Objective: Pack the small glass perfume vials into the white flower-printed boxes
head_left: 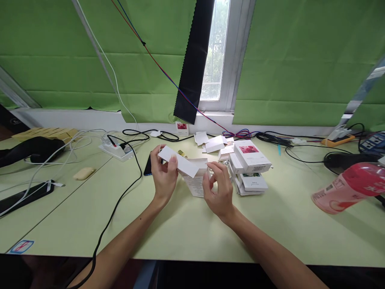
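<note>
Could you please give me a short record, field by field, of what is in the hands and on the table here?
Setting: pale green table, with green curtains and a window behind it
Left: the left hand pinches the open flap of a white carton
Right: the right hand grips the carton's body
Beside the right hand: stack of white boxes, the top one with a pink picture
Far right: pink bottle
Left side: power strip; black cable running to the near edge
</note>
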